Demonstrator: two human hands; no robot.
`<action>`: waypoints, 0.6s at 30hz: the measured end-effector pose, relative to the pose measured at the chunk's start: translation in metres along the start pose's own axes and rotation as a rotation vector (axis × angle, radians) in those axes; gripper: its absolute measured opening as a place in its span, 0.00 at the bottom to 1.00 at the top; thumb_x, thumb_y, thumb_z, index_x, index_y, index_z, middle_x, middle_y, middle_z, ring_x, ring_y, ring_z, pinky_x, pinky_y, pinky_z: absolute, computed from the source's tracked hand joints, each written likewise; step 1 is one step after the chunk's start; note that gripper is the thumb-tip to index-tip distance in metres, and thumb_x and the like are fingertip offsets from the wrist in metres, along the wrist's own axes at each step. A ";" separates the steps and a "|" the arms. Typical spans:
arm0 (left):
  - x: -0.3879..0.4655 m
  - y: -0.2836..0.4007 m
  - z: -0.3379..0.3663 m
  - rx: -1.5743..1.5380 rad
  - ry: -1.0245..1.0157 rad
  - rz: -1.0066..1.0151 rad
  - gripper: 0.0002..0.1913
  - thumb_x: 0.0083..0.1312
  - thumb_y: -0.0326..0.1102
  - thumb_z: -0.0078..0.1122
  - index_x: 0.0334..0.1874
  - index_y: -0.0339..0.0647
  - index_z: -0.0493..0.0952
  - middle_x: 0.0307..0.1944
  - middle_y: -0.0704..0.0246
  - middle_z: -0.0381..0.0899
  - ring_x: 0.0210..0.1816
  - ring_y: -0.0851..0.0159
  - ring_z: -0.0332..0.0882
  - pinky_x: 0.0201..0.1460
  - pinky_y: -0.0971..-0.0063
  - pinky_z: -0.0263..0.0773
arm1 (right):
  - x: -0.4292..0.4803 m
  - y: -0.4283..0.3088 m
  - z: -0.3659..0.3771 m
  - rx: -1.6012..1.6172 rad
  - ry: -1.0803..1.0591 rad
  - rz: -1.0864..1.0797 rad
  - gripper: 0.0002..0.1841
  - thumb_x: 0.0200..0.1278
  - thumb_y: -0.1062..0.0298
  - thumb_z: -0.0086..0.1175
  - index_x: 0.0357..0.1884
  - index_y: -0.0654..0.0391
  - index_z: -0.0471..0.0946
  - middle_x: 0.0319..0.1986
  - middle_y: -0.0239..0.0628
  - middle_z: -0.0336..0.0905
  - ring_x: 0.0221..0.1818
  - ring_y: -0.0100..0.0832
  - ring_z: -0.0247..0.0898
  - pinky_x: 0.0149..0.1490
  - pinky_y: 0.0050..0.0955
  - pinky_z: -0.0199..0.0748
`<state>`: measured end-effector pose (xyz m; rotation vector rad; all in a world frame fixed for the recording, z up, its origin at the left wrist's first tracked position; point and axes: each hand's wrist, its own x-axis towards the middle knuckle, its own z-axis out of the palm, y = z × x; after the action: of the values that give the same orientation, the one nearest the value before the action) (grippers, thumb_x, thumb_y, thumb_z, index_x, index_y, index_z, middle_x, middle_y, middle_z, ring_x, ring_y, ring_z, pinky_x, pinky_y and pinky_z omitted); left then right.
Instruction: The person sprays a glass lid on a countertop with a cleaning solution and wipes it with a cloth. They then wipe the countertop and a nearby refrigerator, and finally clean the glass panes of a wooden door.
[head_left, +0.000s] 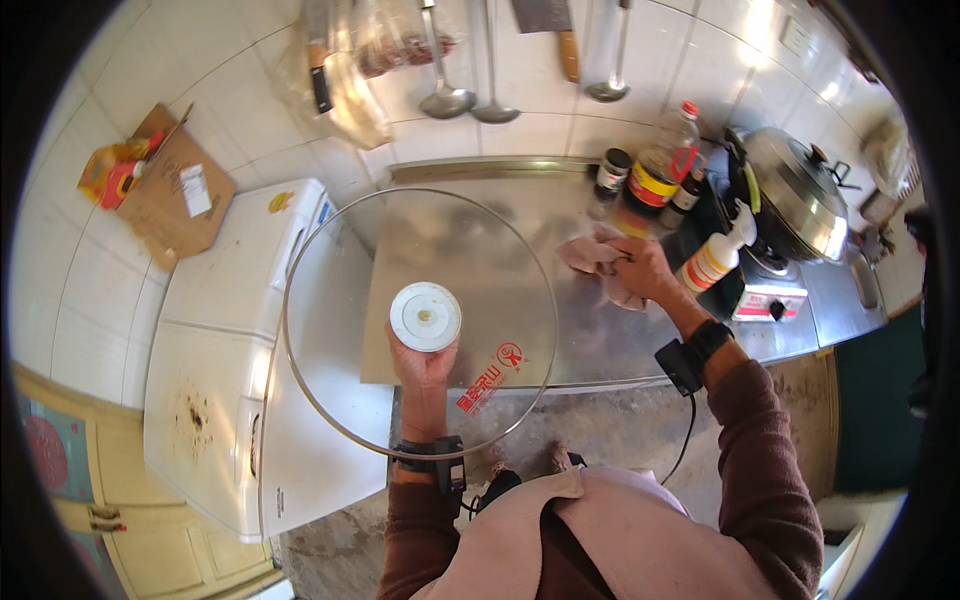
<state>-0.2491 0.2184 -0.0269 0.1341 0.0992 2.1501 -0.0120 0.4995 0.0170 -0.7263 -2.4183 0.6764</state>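
Observation:
A large round clear glass disc (337, 247) with a metal rim lies over my left forearm, and I cannot tell if it is a lid or a turntable. It bears red mirrored writing. My left hand (424, 361) grips it from beneath, around the round white piece (425, 316) at its centre, which hides most of my fingers. A bunched pinkish cloth (592, 255) is held in my right hand (643, 266), just above or on the stainless-steel counter (465, 262); contact is not clear.
A dark sauce bottle (654, 180), a jar (611, 176) and a white spray bottle (709, 262) stand by my right hand. Beyond are a gas stove (772, 298) and lidded wok (795, 184). A white refrigerator (210, 405) stands left. Ladles (448, 101) and a cleaver (568, 56) hang on the wall.

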 end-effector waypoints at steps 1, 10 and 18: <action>-0.004 0.006 0.005 -0.042 -0.069 -0.020 0.23 0.63 0.54 0.50 0.51 0.44 0.74 0.50 0.70 0.78 0.52 0.64 0.74 0.57 0.63 0.69 | -0.005 0.009 0.005 0.028 0.063 -0.043 0.14 0.47 0.68 0.52 0.38 0.53 0.81 0.36 0.45 0.80 0.39 0.46 0.76 0.45 0.37 0.74; -0.056 0.056 0.043 -0.026 0.132 0.316 0.20 0.64 0.51 0.48 0.48 0.44 0.75 0.46 0.71 0.79 0.49 0.65 0.76 0.53 0.64 0.72 | -0.071 -0.017 0.144 -0.381 -0.409 -0.151 0.28 0.49 0.60 0.55 0.58 0.37 0.70 0.66 0.45 0.53 0.67 0.51 0.49 0.60 0.59 0.53; -0.175 0.074 0.047 0.157 -0.039 0.570 0.23 0.68 0.49 0.37 0.54 0.39 0.71 0.50 0.64 0.76 0.53 0.62 0.74 0.57 0.64 0.69 | -0.018 -0.029 0.159 -0.379 -0.482 -0.452 0.26 0.53 0.61 0.51 0.59 0.42 0.69 0.63 0.44 0.59 0.67 0.50 0.50 0.63 0.52 0.54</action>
<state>-0.2087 0.0325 0.0187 0.3270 0.2295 2.7057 -0.1049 0.4184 -0.0893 -0.1268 -3.0562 0.2220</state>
